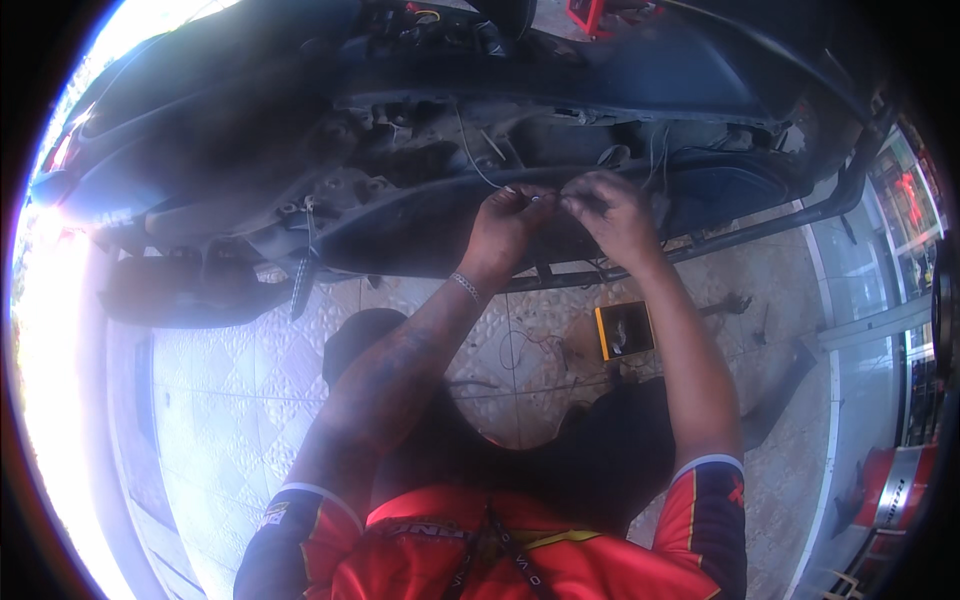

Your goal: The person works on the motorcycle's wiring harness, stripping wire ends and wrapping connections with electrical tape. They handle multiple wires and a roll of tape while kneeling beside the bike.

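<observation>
the left hand (503, 225) pinches the pale wire (466, 140) by the scooter's (240, 130) near side; the right hand (618, 217) is just to its right, curled, its hold unclear. best leave slack and steady the wire near its end.

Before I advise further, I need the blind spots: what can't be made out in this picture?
Head view: where the thin wire ends, hidden at the left hand.
Head view: whatever the right hand may pinch, covered by the hand itself and blur.
Head view: contents of the yellow-edged box, too small and blurred.
</observation>
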`<state>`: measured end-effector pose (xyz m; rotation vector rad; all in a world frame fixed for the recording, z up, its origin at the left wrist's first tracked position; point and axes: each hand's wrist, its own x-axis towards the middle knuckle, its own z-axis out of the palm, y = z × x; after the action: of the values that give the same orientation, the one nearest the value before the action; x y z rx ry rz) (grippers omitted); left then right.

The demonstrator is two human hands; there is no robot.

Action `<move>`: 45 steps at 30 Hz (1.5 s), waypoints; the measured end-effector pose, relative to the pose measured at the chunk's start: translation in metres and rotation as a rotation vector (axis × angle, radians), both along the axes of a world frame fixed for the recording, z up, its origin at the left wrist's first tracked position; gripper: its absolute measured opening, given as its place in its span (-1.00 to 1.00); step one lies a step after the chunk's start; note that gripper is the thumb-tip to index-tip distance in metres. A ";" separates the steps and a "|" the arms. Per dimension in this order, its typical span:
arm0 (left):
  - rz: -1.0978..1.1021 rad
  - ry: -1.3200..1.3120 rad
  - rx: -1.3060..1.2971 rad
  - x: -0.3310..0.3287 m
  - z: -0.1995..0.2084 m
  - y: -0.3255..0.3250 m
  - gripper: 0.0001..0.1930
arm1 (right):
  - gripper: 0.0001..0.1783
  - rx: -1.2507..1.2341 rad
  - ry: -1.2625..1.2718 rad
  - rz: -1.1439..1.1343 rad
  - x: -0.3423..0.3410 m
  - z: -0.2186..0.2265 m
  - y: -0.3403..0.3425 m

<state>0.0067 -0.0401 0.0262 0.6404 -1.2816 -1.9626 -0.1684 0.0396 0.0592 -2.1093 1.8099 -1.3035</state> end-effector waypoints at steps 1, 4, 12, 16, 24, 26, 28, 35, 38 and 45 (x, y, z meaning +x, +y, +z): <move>0.001 0.001 0.009 0.000 0.000 0.000 -0.89 | -0.79 0.001 0.007 -0.009 0.001 0.000 0.000; 0.004 0.015 0.013 0.001 0.000 -0.001 -0.89 | -0.80 0.031 -0.160 -0.091 0.010 -0.003 -0.004; 0.054 0.003 -0.047 0.000 -0.004 -0.003 -0.83 | -0.83 0.120 -0.403 -0.074 0.021 -0.001 -0.011; 0.020 0.000 -0.038 -0.003 -0.005 -0.001 -0.85 | -0.80 0.081 -0.377 -0.212 0.027 -0.001 -0.017; 0.020 -0.163 -0.082 -0.004 -0.017 -0.004 -0.85 | -0.80 0.283 -0.506 -0.256 0.017 -0.016 -0.023; 0.041 -0.175 -0.111 -0.006 -0.024 -0.005 -0.79 | -0.79 0.328 -0.553 -0.264 0.015 -0.019 -0.025; 0.055 -0.193 -0.171 -0.008 -0.032 -0.005 -0.75 | -0.77 0.429 -0.551 -0.305 0.013 -0.020 -0.024; 0.072 -0.271 -0.264 -0.010 -0.036 -0.005 -0.71 | -0.79 0.455 -0.527 -0.340 0.016 -0.027 -0.020; 0.028 -0.370 -0.260 -0.007 -0.026 0.001 -0.76 | -0.81 0.467 -0.591 -0.277 0.010 -0.032 -0.022; -0.008 -0.312 -0.160 -0.003 -0.017 0.005 -0.77 | -0.67 0.564 -0.362 -0.272 0.002 -0.018 -0.018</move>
<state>0.0033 -0.0351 0.0089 0.8859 -1.6120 -1.7911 -0.1667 0.0214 0.0409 -1.2898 2.0283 -0.9717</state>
